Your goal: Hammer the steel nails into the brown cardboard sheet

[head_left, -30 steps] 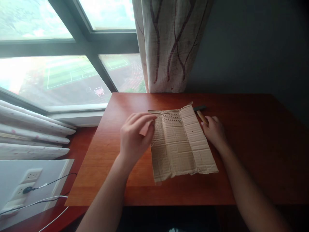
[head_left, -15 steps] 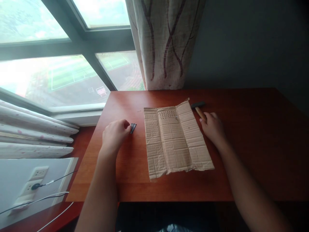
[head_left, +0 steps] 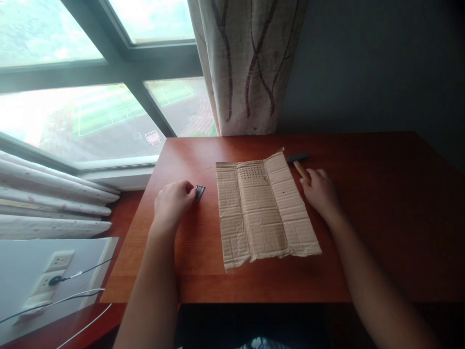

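Observation:
My left hand (head_left: 174,199) is at the left of the table, thumb and finger pinched together at the near side of a row of dark nails (head_left: 201,192). The nails lie side by side on the wood, and the fingers hide the left end of the row. My right hand (head_left: 321,193) is wrapped round the wooden handle of a hammer (head_left: 302,170), whose dark head rests on the table beyond it. Between my hands lies a creased sheet of corrugated cardboard (head_left: 261,213). Rows of small holes or nail heads dot its far middle panel, with one small nail-like piece at their right end.
The wooden table (head_left: 385,218) reaches to the wall at the back. A patterned curtain (head_left: 254,68) hangs behind it, next to a large window (head_left: 109,116). At the lower left are wall sockets (head_left: 51,281) with a plug and cables.

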Action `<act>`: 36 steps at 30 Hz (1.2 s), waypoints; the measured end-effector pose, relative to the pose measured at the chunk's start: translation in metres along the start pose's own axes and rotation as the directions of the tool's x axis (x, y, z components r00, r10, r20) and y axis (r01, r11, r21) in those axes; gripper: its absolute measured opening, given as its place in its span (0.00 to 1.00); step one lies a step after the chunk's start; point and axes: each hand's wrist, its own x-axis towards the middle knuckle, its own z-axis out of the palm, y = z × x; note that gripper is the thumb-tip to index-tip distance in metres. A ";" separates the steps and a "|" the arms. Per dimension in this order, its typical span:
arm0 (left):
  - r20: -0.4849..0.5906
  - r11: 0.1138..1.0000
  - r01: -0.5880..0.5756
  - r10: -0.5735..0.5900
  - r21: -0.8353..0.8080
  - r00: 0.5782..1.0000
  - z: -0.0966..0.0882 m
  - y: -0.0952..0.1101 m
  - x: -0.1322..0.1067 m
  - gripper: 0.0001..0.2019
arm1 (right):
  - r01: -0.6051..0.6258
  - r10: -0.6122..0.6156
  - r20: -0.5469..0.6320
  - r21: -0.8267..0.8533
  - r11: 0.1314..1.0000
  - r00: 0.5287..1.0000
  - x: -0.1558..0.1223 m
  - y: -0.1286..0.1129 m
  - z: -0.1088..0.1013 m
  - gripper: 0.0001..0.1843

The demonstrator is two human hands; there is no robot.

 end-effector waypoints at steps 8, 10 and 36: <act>0.000 1.000 0.011 -0.011 0.013 1.000 0.003 -0.002 0.003 0.18 | 0.007 -0.007 -0.037 0.020 1.000 0.999 -0.001 0.000 0.000 0.22; 0.000 0.999 0.024 -0.024 0.033 1.000 0.002 0.000 0.003 0.18 | 0.004 -0.003 -0.032 0.015 1.000 0.999 -0.001 -0.001 0.000 0.22; -0.353 0.406 -0.566 0.489 -0.717 0.798 -0.037 0.121 -0.012 0.03 | -0.018 0.018 -0.002 0.011 1.000 1.000 0.001 -0.006 -0.002 0.16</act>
